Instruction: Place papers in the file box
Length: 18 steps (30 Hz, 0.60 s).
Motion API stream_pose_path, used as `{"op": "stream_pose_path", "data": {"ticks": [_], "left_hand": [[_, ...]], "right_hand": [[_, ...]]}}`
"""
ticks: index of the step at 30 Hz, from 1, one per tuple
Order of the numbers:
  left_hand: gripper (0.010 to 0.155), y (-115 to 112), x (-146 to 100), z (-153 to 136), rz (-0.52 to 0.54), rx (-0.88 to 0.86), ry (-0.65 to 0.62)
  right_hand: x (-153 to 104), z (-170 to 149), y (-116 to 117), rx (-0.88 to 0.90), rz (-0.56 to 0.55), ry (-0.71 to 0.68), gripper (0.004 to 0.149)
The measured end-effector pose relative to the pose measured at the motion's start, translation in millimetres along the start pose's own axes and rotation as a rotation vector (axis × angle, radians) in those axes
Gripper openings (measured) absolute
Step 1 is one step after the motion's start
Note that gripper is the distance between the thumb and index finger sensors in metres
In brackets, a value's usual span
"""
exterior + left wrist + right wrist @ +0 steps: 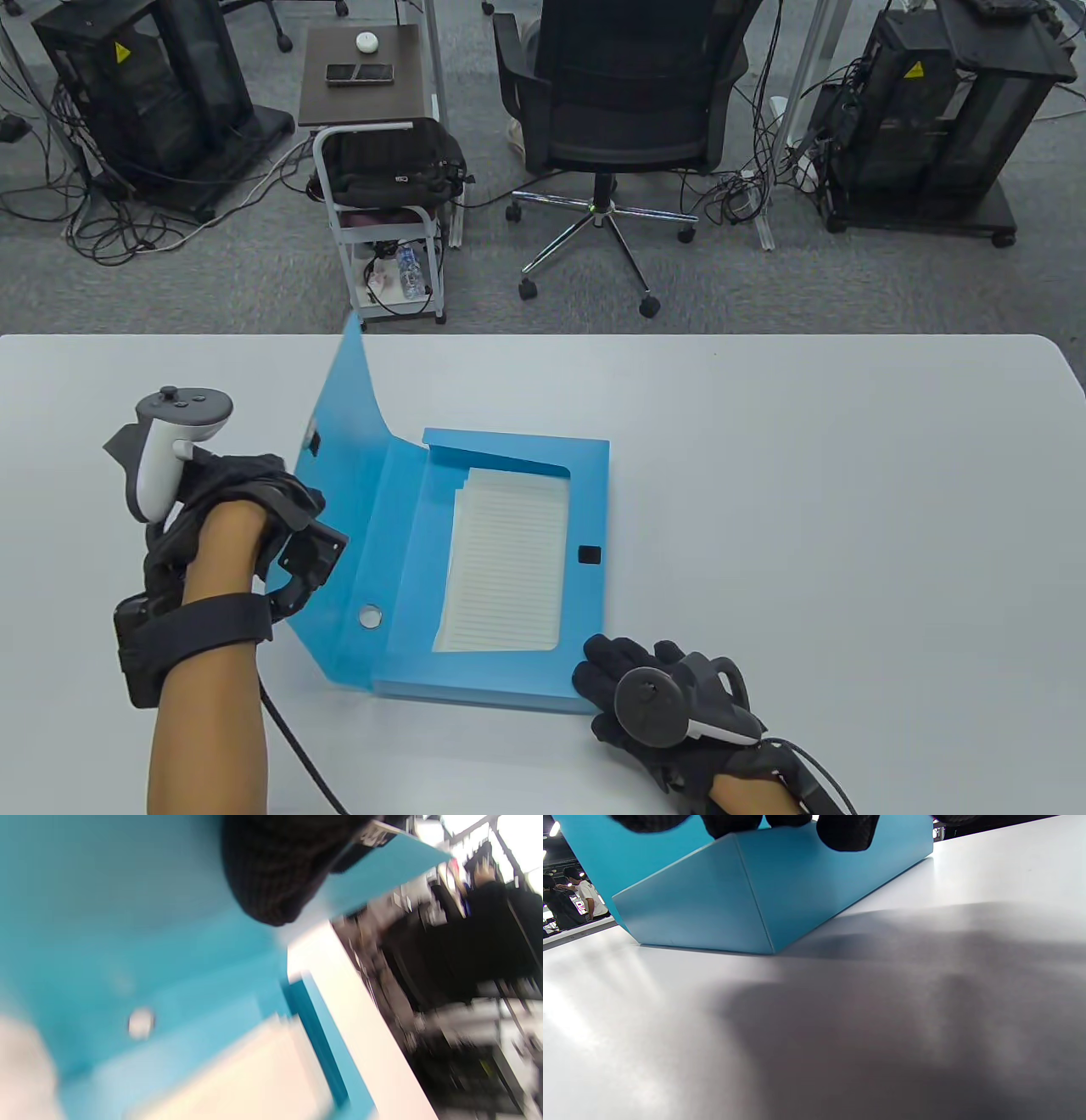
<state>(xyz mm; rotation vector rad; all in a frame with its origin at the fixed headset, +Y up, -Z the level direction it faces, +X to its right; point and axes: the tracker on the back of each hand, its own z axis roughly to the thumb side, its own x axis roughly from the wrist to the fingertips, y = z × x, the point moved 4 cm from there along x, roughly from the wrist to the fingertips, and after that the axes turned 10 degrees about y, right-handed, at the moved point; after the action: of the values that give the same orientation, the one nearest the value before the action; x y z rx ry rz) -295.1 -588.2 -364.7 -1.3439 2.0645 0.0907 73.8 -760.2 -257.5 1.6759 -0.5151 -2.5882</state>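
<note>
A blue file box [587, 501] lies open on the white table [848, 509]. A stack of lined white papers [509, 569] lies flat inside it. Its lid [356, 475] stands up at the left. My left hand [254, 497] grips the lid's outer edge; the blurred left wrist view shows a gloved finger [271, 870] against the blue lid [106, 899], with the papers [237, 1077] below. My right hand [628, 675] rests on the box's near right corner. In the right wrist view its fingertips [844, 834] lie over the box's top edge [806, 887].
The spine has a round hole [370, 615]. A black clasp patch [588, 555] sits on the box's right rim. A cable [297, 747] trails from my left wrist. Beyond the table's far edge stand an office chair [619, 93] and a cart [386, 212].
</note>
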Motion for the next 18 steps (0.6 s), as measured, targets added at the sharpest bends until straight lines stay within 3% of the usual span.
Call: {"op": "stream_pose_path", "data": {"ticks": [1, 3, 8, 11, 18], "left_hand": [[0.071, -8, -4, 3, 0.023, 0.077, 0.006], [0.067, -19, -11, 19, 0.118, 0.176, -0.124], [0.061, -57, -31, 47, 0.211, 0.084, -0.355], [0.060, -87, -32, 58, 0.182, 0.084, -0.404], [0.059, -154, -3, 67, 0.091, 0.073, -0.456]], "right_hand": [[0, 0, 0, 0.003, 0.000, 0.001, 0.057], [0, 0, 0, 0.010, 0.000, 0.001, 0.056], [1, -1, 0, 0.019, -0.001, -0.001, 0.056], [1, -1, -1, 0.021, 0.010, -0.005, 0.056], [2, -3, -1, 0.046, 0.024, -0.003, 0.056]]}}
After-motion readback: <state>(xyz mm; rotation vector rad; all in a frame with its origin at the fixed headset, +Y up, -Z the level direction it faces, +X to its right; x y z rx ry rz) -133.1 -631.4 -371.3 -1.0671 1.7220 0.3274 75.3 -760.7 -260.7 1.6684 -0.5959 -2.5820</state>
